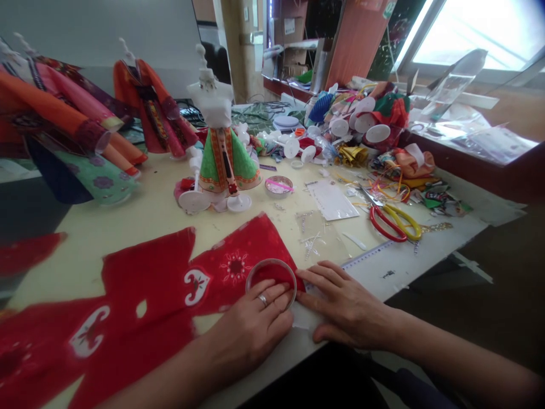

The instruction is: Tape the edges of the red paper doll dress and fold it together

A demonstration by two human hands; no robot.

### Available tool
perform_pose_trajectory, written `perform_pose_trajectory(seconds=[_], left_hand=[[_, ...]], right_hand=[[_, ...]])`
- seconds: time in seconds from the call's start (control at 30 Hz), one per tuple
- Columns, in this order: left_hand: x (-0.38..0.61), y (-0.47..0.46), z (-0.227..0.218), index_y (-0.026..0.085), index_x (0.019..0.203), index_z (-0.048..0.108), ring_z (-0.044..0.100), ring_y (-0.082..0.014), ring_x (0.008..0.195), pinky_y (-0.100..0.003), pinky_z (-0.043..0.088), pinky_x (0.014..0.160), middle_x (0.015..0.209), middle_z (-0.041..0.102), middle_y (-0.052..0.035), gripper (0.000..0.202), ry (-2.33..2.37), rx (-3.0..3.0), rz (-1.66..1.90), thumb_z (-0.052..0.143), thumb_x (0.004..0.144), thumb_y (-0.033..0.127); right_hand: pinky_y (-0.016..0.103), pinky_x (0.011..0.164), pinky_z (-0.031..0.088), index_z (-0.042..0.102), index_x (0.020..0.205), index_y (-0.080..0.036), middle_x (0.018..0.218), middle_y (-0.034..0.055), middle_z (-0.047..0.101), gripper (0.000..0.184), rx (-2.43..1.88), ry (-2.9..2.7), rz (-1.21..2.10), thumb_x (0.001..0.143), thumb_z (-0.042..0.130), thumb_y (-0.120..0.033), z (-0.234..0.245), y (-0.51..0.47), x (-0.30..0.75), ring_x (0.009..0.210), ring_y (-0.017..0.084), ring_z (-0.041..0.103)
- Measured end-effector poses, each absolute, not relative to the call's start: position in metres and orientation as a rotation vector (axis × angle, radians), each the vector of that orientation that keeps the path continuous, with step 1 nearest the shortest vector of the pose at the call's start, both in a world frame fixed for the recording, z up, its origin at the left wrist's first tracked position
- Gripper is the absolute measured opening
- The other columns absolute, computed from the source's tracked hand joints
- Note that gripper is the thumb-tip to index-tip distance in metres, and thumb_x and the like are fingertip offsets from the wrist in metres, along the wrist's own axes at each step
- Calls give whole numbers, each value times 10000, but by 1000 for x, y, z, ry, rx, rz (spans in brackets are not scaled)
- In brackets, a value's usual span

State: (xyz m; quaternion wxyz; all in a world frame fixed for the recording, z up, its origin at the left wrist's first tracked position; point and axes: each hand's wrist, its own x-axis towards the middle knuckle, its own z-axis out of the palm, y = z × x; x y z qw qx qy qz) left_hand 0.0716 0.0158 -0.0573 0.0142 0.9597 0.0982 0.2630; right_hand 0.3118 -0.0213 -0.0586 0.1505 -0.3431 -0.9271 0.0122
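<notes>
A red fabric cut-out (149, 278) with white heart-like patterns and a printed flower lies spread over the table. On its right end rests a thin pale ring (271, 261), with red cloth showing inside it. My left hand (255, 324), wearing a finger ring, reaches into that circle; its fingers lie flat on the cloth near the lower rim. My right hand (347, 307) is just to the right, fingers stretched out and fingertips at the fabric's right edge. Neither hand visibly grips anything. The cloth under the left fingers is hidden.
Scissors (395, 221) with red and yellow handles lie to the right, near a ruler (368, 257). A white card (334, 200) and a small round dish (279, 186) sit farther back. Dressed doll figures (221, 159) stand at left and centre; a heap of scraps (361, 119) fills the back.
</notes>
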Motion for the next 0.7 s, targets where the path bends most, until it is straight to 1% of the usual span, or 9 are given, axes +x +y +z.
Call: perform_pose_trajectory(seconds=[0.13,0.4,0.7], left_hand=[[74,16,-58,81,898,616,635,-250,1014,-407,545,876,1072,682,-161,248,309,3012,798,370,926,90],[73,15,-57,92,874,623,643,-234,1008,-385,549,876,1068,688,-144,240,339,3005,798,387,920,88],[73,16,-59,91,879,624,643,-224,1002,-379,547,886,1063,690,-138,238,338,2988,825,390,921,91]], right_hand=[[505,1012,347,518,1269,-169,1280,153,504,526,-977,-2642,14,894,436,-528,-60,-22,313,1188,278,416],[486,989,383,566,1203,-140,1231,152,561,460,-932,-2608,-76,911,441,-473,-60,-25,314,1147,263,459],[475,995,399,581,1184,-136,1195,129,589,378,-919,-2610,-98,906,490,-375,-60,-28,317,1120,246,488]])
